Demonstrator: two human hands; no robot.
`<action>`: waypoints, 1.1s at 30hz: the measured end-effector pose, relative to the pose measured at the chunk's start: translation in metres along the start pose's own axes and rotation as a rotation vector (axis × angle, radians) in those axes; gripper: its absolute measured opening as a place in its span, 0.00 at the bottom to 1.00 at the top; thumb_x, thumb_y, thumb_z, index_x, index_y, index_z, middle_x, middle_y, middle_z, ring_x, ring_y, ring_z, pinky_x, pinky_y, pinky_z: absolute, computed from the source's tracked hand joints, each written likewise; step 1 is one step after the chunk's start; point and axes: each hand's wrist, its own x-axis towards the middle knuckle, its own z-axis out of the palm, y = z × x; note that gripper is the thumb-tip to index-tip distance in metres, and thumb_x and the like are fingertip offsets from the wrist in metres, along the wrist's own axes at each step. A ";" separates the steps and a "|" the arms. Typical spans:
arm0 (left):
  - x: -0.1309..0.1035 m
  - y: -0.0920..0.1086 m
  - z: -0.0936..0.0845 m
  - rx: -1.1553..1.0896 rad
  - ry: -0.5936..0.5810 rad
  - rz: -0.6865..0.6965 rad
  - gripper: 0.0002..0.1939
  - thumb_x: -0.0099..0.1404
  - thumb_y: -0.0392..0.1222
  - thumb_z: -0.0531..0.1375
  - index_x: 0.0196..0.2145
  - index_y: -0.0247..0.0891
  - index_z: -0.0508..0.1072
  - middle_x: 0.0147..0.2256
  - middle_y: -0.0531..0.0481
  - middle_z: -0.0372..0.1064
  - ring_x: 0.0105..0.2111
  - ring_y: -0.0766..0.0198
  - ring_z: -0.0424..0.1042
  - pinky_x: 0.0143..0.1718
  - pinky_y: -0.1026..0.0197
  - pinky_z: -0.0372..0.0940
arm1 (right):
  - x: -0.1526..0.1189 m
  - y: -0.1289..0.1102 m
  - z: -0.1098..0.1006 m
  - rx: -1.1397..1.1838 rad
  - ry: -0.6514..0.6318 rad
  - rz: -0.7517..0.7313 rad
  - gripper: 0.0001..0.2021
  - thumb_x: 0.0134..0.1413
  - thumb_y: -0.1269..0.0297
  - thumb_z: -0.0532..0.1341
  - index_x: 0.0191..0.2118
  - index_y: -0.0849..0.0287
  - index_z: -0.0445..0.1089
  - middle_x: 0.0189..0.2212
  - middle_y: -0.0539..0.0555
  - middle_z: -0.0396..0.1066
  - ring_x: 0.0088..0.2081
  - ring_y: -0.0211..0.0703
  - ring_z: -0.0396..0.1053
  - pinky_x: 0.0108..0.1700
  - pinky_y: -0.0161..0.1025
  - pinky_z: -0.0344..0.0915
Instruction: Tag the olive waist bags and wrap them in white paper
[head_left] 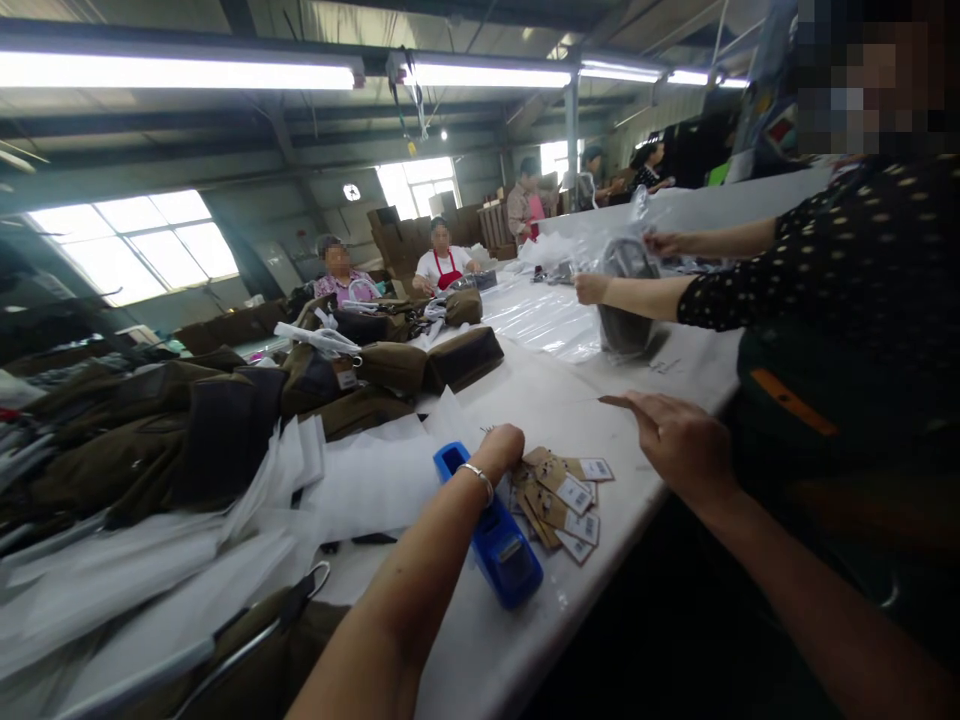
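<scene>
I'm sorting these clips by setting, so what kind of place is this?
Probably a bag factory or packing workshop: olive-brown bags are heaped along the table, cardboard tags lie by a blue tape dispenser, and a co-worker handles a bag in clear plastic.

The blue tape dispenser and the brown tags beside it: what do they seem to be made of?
The blue tape dispenser looks like hard, fairly glossy plastic, judging by its even colour and moulded shape. The brown tags look like stiff, matte card, from their kraft-paper colour and flat, straight edges; their white barcode labels could be paper or film.
</scene>
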 end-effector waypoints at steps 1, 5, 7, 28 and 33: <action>-0.005 -0.002 -0.001 -0.051 0.013 0.019 0.15 0.71 0.44 0.63 0.53 0.37 0.73 0.54 0.42 0.70 0.52 0.53 0.72 0.53 0.45 0.70 | -0.001 -0.003 -0.008 0.014 0.021 0.020 0.16 0.68 0.67 0.54 0.49 0.61 0.79 0.46 0.59 0.80 0.44 0.55 0.79 0.45 0.46 0.72; -0.036 -0.002 -0.006 -0.323 0.034 0.154 0.16 0.69 0.39 0.63 0.54 0.37 0.73 0.57 0.41 0.69 0.55 0.52 0.71 0.55 0.44 0.69 | -0.014 -0.026 -0.031 0.132 -0.041 0.127 0.16 0.68 0.61 0.55 0.49 0.56 0.79 0.46 0.54 0.81 0.44 0.55 0.80 0.42 0.44 0.73; -0.060 0.002 -0.006 -0.495 -0.028 0.257 0.23 0.65 0.33 0.66 0.57 0.37 0.72 0.57 0.40 0.71 0.52 0.54 0.74 0.52 0.50 0.71 | -0.025 -0.041 -0.038 0.220 -0.104 0.199 0.16 0.67 0.57 0.56 0.50 0.54 0.79 0.46 0.53 0.80 0.46 0.56 0.79 0.44 0.45 0.73; -0.400 -0.031 0.105 -1.609 0.725 0.210 0.16 0.62 0.51 0.69 0.38 0.32 0.81 0.30 0.47 0.77 0.28 0.69 0.74 0.33 0.68 0.70 | -0.140 -0.249 -0.107 1.157 -0.653 -0.014 0.25 0.56 0.54 0.66 0.59 0.54 0.74 0.56 0.54 0.74 0.57 0.54 0.73 0.59 0.44 0.70; -0.444 -0.041 0.123 -1.486 0.912 0.115 0.14 0.64 0.48 0.68 0.40 0.33 0.81 0.31 0.46 0.79 0.30 0.67 0.76 0.36 0.66 0.72 | -0.155 -0.296 -0.118 1.355 -0.838 0.082 0.21 0.51 0.54 0.69 0.52 0.49 0.79 0.33 0.50 0.82 0.32 0.45 0.81 0.39 0.34 0.79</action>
